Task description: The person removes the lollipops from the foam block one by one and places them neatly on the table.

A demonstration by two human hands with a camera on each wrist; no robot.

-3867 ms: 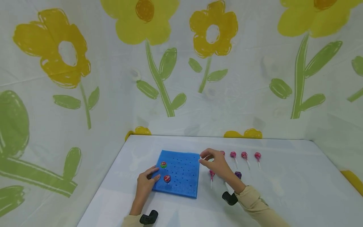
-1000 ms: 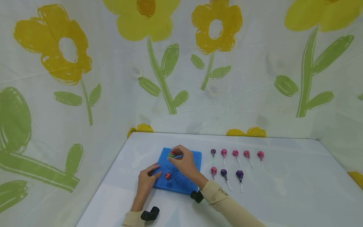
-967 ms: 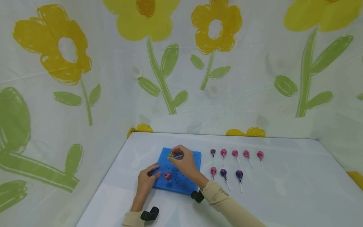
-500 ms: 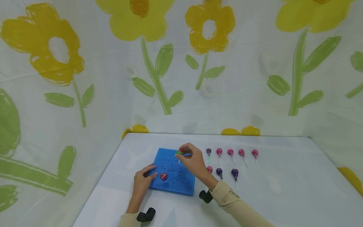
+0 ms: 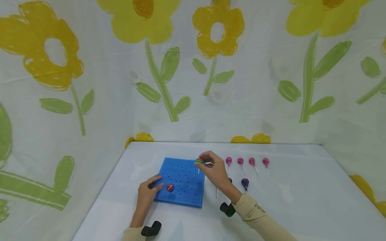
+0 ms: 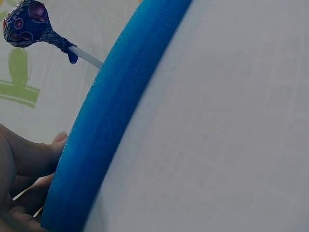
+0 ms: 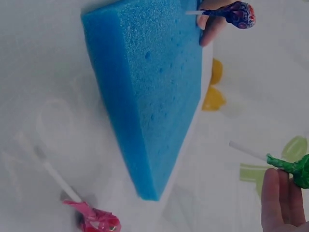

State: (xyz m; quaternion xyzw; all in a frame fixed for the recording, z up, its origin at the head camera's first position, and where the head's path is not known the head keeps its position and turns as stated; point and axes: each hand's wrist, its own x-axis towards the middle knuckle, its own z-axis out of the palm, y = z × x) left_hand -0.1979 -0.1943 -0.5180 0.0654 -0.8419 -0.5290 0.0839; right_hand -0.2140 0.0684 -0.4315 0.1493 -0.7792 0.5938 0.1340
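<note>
My right hand [image 5: 215, 170] pinches a green-and-red lollipop [image 5: 199, 160] by its wrapped head, close to the far right corner of a blue foam board [image 5: 188, 198] with rows of holes. In the right wrist view the white stick of this green lollipop [image 7: 301, 171] points free, out of the foam. One red-and-purple lollipop [image 5: 170, 187] stands upright in the board's left part; its wrapper [image 6: 28, 21] shows dark blue in the left wrist view. At the board's left edge my left hand [image 5: 147, 193] holds the foam between thumb and fingers.
Right of the board, several pink lollipops [image 5: 252, 161] lie in a row on the white table [image 5: 286, 201]. Nearer, a purple lollipop [image 5: 245, 183] lies with others partly hidden behind the right hand and forearm. A flower-printed curtain [image 5: 253, 100] stands behind the table.
My right hand came back over the board from its right side and took the green lollipop from the foam's left part. It has carried it rightward; the left hand stays at the edge.
</note>
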